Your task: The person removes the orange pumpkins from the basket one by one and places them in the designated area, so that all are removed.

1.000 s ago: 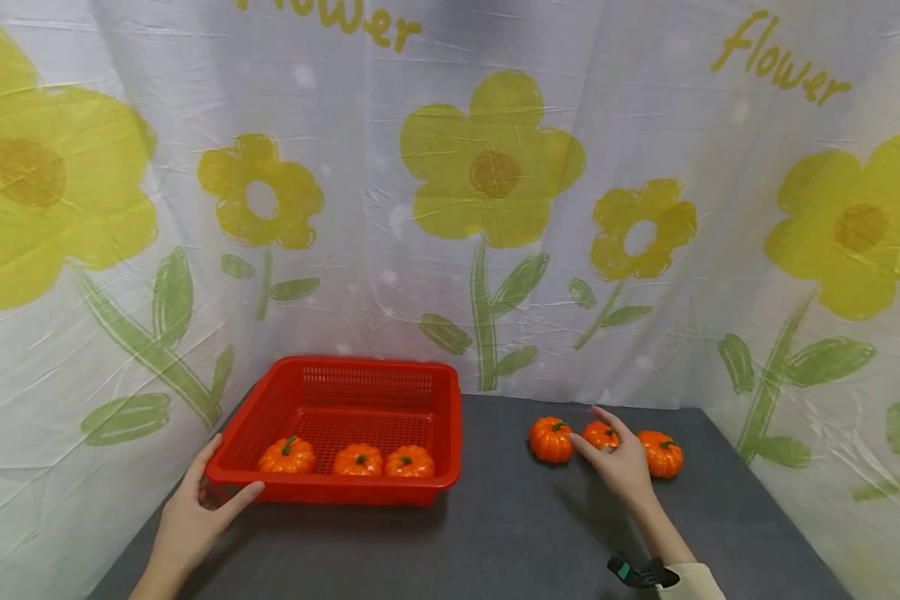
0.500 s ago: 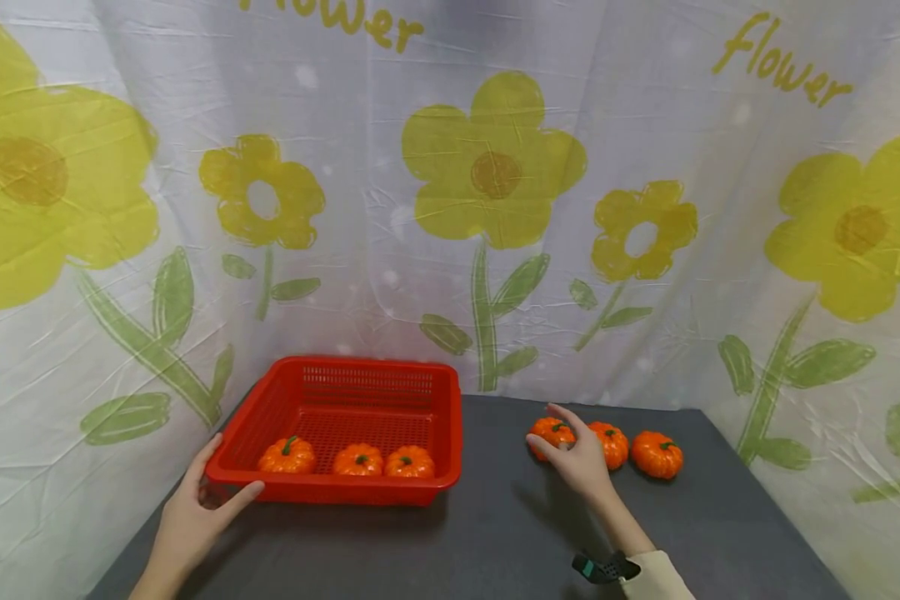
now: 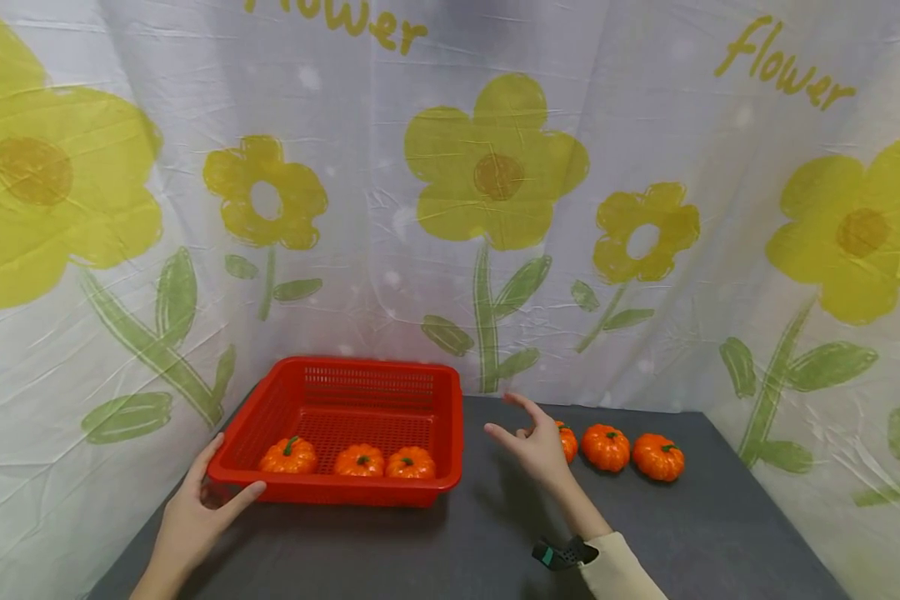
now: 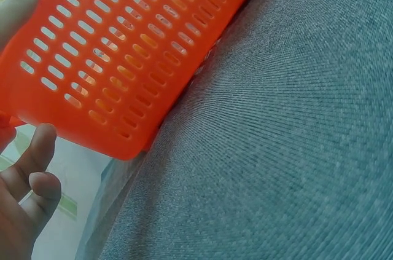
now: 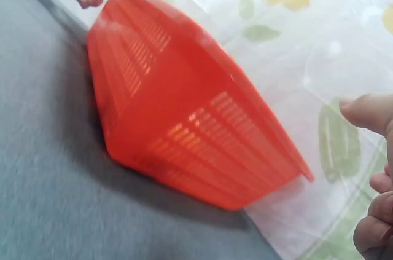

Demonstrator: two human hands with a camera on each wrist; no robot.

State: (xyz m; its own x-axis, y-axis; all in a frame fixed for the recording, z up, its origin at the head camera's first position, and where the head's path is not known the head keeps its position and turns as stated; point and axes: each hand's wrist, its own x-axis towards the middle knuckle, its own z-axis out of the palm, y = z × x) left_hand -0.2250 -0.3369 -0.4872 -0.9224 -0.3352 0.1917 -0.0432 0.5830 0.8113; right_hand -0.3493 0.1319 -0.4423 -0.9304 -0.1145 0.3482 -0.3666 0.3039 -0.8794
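Observation:
A red plastic basket (image 3: pixel 450 417) with slotted walls stands on the left of the table, with three small orange pumpkins, a left one (image 3: pixel 288 455), a middle one (image 3: pixel 359 460) and a right one (image 3: pixel 411 462), inside near its front wall. My left hand (image 3: pixel 187 521) holds the basket's front left corner, thumb along the front rim. To the right of the basket, my right hand (image 3: pixel 536 450) is in the air with thumb and index finger spread and nothing between them. It partly hides one pumpkin (image 3: pixel 567 442); two more pumpkins, one (image 3: pixel 605 448) beside the other (image 3: pixel 658 457), sit further right.
The dark grey table (image 3: pixel 487 533) ends at a white curtain (image 3: pixel 375 275) printed with yellow flowers, which hangs behind and along both sides. In the right wrist view, the basket's side wall (image 5: pixel 202 143) rises close to my right hand.
My right hand has passed leftward over the row of pumpkins on the right, holding nothing, and is now nearer the basket. Those pumpkins stay in their row. The left hand and basket have not moved.

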